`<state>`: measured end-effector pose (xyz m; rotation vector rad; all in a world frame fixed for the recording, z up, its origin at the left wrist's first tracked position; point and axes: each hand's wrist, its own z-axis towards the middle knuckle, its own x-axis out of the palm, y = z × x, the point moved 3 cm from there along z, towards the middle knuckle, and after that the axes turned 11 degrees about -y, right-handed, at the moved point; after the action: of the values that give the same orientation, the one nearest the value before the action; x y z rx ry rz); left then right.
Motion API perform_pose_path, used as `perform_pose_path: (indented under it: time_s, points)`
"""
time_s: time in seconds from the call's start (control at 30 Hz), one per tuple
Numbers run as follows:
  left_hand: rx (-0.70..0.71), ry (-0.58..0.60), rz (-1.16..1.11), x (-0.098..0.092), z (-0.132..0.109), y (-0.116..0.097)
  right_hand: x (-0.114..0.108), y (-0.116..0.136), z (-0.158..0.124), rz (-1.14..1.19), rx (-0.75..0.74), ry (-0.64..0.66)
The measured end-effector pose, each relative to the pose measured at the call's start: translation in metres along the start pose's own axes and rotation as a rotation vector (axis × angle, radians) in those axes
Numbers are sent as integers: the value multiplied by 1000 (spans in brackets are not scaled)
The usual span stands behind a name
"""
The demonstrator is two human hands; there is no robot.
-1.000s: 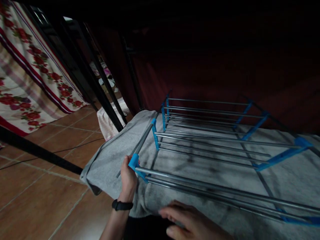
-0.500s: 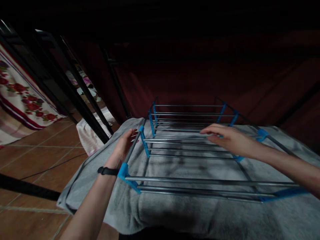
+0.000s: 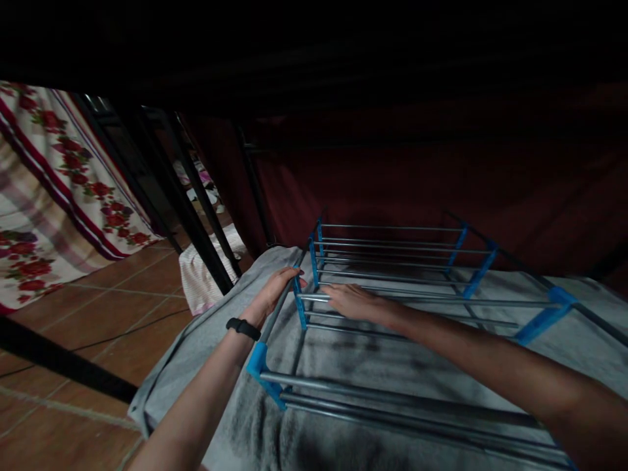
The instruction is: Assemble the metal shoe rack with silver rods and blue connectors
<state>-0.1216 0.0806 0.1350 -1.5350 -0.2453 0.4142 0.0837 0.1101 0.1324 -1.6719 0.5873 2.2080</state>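
A rack of grey metal tubes with bright blue plastic brackets lies on a grey blanket. My left hand, with a black band on the wrist, closes around a blue bracket on the rack's left side. Its fingertips are partly behind the bracket. Beside it, my right hand reaches across from the right, fingers bent over a cross tube close to that same bracket. My right forearm hides part of the tubes and the near right corner.
Dark metal posts rise at the left, and a dark red cloth hangs behind the rack. A floral blanket hangs farther left over brown floor tiles. A striped white cloth lies by the posts.
My right hand has moved left along the rack to the left bracket. My left hand has gone from beside the side tube to gripping the bracket. The view has shifted left.
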Motion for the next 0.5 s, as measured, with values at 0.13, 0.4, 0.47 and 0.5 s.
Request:
perform_pose_path:
  time_s: [0.13, 0.4, 0.47, 0.5]
  points:
    - [17, 18, 7, 3, -5, -4, -1, 3, 8, -28, -45, -4]
    - [-34, 10, -140, 6, -3, -2, -17, -1, 14, -31, -7, -56]
    - [-49, -1, -152, 7, -4, -3, -21, -1, 15, -36, 1, -45]
    - [-50, -6, -152, 7, -4, -4, -22, 0, 16, -36, 3, -43]
